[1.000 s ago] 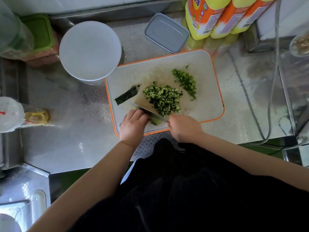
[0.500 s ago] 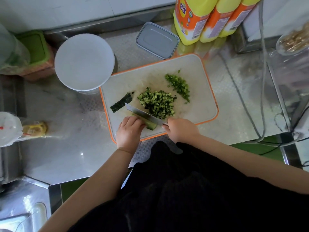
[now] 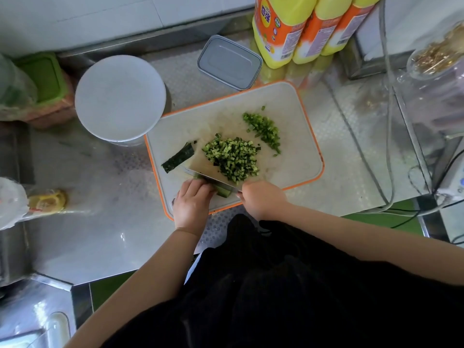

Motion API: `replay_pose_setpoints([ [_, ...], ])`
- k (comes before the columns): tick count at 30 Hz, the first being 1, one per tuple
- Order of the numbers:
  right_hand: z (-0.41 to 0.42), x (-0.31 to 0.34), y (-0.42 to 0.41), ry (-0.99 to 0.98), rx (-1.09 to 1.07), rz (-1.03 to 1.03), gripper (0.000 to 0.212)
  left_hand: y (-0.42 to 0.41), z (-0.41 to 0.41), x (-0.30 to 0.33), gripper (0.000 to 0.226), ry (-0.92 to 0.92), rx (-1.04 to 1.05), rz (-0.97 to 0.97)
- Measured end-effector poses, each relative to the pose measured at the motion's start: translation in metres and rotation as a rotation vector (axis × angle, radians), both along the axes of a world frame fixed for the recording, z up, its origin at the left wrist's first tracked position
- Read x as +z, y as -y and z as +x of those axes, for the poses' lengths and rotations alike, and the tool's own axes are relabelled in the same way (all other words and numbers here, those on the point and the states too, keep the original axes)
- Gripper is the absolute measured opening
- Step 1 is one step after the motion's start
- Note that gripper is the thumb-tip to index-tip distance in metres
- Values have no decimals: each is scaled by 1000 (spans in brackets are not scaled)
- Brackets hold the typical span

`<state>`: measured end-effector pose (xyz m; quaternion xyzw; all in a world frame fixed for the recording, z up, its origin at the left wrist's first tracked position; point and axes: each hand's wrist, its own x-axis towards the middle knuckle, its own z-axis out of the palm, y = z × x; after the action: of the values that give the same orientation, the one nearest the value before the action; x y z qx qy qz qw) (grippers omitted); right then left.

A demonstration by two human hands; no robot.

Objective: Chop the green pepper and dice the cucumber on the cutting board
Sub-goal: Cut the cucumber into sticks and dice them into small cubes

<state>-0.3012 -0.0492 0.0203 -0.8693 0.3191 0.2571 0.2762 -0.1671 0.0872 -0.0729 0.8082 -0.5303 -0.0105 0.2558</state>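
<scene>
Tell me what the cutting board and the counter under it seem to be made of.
Cutting board: likely plastic, matte white with a moulded orange rim and faint staining. Counter: looks like stainless steel, shiny with an embossed dot pattern and bright reflections.

On the surface (image 3: 351,146) my cutting board (image 3: 296,116) carries the diced cucumber (image 3: 232,159) mid-board, chopped pepper (image 3: 263,130) right of it, a strip (image 3: 178,158) left; bottles (image 3: 301,28) stand far behind
</scene>
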Motion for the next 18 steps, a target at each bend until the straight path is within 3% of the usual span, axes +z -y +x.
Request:
replay_pose_setpoints([
  [2, 0, 1, 3, 9, -28, 30, 34, 0, -1, 2, 15, 6, -3, -2],
  [8, -2, -2, 11, 19, -116, 104, 32, 0, 3, 7, 18, 28, -19, -2],
  [18, -6, 16, 3, 45, 20, 29, 32, 2, 3, 13, 17, 3, 13, 11],
])
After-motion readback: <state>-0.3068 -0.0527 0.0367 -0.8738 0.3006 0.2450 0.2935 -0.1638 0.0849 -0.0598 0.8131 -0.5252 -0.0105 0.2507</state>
